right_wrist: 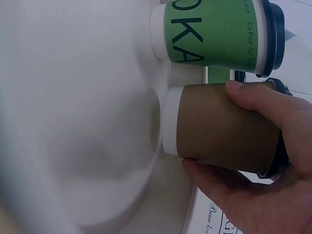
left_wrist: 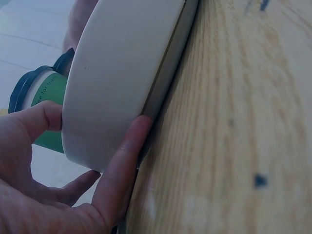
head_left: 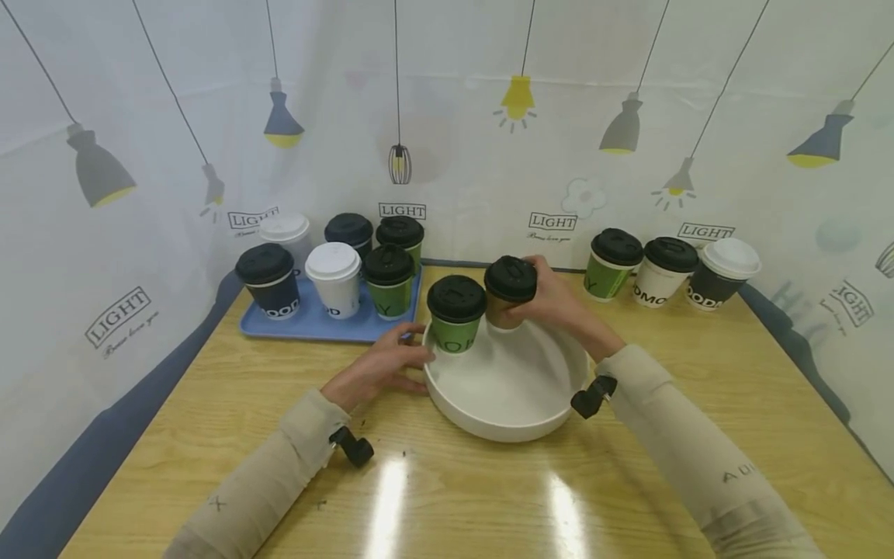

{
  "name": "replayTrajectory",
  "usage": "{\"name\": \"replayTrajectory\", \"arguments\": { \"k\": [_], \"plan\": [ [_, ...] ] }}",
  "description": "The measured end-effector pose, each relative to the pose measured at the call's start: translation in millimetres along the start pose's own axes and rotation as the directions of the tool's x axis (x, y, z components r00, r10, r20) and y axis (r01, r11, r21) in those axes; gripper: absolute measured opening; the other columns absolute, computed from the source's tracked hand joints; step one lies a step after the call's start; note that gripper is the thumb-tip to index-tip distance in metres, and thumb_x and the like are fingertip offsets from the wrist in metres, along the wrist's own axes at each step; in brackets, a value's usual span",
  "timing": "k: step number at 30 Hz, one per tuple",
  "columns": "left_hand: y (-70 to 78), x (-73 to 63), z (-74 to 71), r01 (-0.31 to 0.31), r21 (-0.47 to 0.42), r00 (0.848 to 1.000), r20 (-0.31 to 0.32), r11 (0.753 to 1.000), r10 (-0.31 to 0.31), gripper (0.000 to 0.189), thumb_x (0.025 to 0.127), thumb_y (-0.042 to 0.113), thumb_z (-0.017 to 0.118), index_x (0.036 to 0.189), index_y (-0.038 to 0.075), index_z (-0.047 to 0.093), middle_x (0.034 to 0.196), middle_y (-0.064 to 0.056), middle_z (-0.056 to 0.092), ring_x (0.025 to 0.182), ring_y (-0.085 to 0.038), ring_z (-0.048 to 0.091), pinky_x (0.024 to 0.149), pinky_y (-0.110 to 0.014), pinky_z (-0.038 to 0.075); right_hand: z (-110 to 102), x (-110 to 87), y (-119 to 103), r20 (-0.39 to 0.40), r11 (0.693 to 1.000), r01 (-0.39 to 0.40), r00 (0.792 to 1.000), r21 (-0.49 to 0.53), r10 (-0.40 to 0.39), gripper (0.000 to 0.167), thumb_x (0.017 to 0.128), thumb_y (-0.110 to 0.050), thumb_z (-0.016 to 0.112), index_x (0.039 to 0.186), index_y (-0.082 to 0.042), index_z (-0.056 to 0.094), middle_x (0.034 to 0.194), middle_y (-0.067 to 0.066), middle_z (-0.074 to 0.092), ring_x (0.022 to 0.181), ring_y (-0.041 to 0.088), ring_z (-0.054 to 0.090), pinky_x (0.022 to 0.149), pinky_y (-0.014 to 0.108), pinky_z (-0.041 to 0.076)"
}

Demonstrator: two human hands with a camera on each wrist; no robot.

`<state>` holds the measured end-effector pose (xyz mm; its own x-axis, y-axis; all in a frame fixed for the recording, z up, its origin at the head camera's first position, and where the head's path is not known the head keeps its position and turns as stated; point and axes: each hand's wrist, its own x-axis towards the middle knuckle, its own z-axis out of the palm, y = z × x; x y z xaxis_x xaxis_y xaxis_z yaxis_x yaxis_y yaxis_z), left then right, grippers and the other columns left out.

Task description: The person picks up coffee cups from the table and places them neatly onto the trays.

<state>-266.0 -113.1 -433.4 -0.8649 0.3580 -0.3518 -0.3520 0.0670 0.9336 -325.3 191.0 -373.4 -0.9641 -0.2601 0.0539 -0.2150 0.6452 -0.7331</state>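
My left hand (head_left: 384, 365) holds the near-left side of a round white tray (head_left: 503, 431), its thumb at the rim and a finger against the outer wall (left_wrist: 112, 87). In my right hand (head_left: 559, 303) is a paper coffee cup (head_left: 499, 310) with a brown sleeve and black lid, upright over the tray's far part. Thumb and fingers lie on opposite sides of that brown cup (right_wrist: 224, 126); I cannot tell whether its base touches the tray. Beside it, a green cup (head_left: 455, 330) with a black lid stands inside the tray, near the left rim.
A blue rectangular tray (head_left: 328, 330) at the back left bears several lidded cups in white, green and dark colours. Three more stand at the back right: a green cup (head_left: 606, 276), a white cup (head_left: 656, 283) and a dark cup (head_left: 712, 291). A printed curtain (head_left: 475, 194) hangs behind.
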Motion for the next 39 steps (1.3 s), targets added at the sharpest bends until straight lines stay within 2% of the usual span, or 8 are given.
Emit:
{"name": "replayTrajectory", "arguments": {
  "k": [7,14,23,29,34,39],
  "plan": [
    [0.7,-0.4,0.8,-0.002,0.007,1.0,0.001,1.0,0.002,0.075,0.093,0.011,0.066,0.158,0.011,0.03,0.143,-0.027,0.052,0.111,-0.033,0.066,0.083,-0.046,0.066,5.1,-1.1,-0.2,0.039,1.0,-0.001,0.999,-0.027,0.002,0.1,0.071,-0.014,0.092,0.15,-0.001,0.032,0.146,0.026,0.055,0.133,0.041,0.055,0.115,0.056,0.044],
    [1.0,-1.1,1.6,-0.002,0.007,1.0,-0.002,1.0,0.002,0.074,0.093,0.01,0.066,0.158,0.01,0.03,0.142,-0.028,0.053,0.11,-0.033,0.066,0.083,-0.046,0.066,10.3,-4.1,-0.6,0.029,0.996,-0.008,1.0,-0.083,0.01,0.106,0.069,-0.013,0.094,0.155,-0.004,0.032,0.149,0.026,0.054,0.135,0.044,0.054,0.115,0.057,0.044],
    [0.9,-1.3,1.3,-0.002,0.006,1.0,0.006,1.0,0.002,0.076,0.093,0.011,0.066,0.159,0.009,0.027,0.142,-0.03,0.051,0.115,-0.034,0.064,0.087,-0.048,0.065,13.2,-4.2,1.9,0.062,1.0,0.016,0.998,-0.024,-0.014,0.106,0.072,-0.006,0.088,0.157,-0.005,0.025,0.152,0.027,0.05,0.138,0.046,0.05,0.12,0.06,0.038],
    [0.3,-0.4,0.6,-0.004,0.015,1.0,0.012,1.0,0.004,0.076,0.093,0.011,0.066,0.159,0.01,0.028,0.144,-0.029,0.051,0.116,-0.035,0.064,0.087,-0.049,0.065,16.6,-3.5,4.7,0.06,0.999,-0.008,0.998,-0.035,0.01,0.104,0.075,-0.004,0.084,0.158,-0.005,0.022,0.153,0.029,0.048,0.139,0.049,0.048,0.122,0.062,0.034],
    [1.2,-0.3,1.1,-0.003,0.014,1.0,0.002,1.0,0.003,0.075,0.093,0.01,0.066,0.158,0.01,0.029,0.142,-0.029,0.052,0.115,-0.035,0.064,0.086,-0.049,0.066,15.8,-5.8,4.9,0.053,0.999,-0.017,0.998,-0.042,0.02,0.106,0.075,-0.007,0.083,0.16,-0.005,0.02,0.15,0.031,0.051,0.136,0.05,0.051,0.121,0.061,0.037],
    [1.9,-0.4,2.0,-0.001,0.015,1.0,0.001,1.0,0.001,0.076,0.093,0.01,0.066,0.159,0.009,0.028,0.144,-0.027,0.049,0.115,-0.035,0.063,0.086,-0.049,0.066,8.6,-14.3,9.1,0.08,0.999,-0.023,0.997,0.028,0.021,0.107,0.082,-0.008,0.081,0.162,-0.004,0.011,0.143,0.036,0.055,0.132,0.049,0.056,0.117,0.058,0.044]
  ]
}}
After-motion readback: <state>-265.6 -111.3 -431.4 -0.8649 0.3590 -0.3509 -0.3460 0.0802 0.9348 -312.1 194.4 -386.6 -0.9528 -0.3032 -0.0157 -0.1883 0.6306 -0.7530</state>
